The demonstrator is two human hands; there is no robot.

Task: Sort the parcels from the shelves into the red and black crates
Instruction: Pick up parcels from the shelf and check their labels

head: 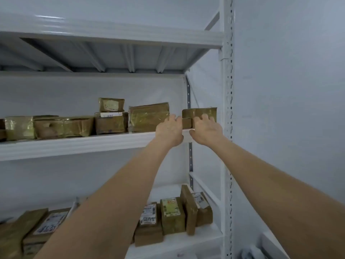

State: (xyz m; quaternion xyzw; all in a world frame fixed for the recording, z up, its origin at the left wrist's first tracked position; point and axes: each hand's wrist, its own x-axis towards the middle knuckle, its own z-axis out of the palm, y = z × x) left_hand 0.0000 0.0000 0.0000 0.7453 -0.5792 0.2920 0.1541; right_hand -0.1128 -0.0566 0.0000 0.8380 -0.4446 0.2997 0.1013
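Observation:
Brown taped parcels line the white middle shelf (74, 146). At its right end a flat parcel (203, 111) lies on top of a smaller parcel (187, 123). My right hand (206, 131) is raised to that stack, with its fingertips on the front of the flat parcel and its thumb below the shelf lip. My left hand (169, 131) is beside it, fingers spread. They touch the left side of the small parcel, next to a large glossy parcel (148, 117). Neither hand holds anything. No crate is in view.
More parcels sit further left on the middle shelf (110, 122) and several labelled ones stand on the lower shelf (172, 214). A perforated white upright (228, 128) and a bare wall bound the rack on the right. The upper shelf (112, 37) hangs overhead.

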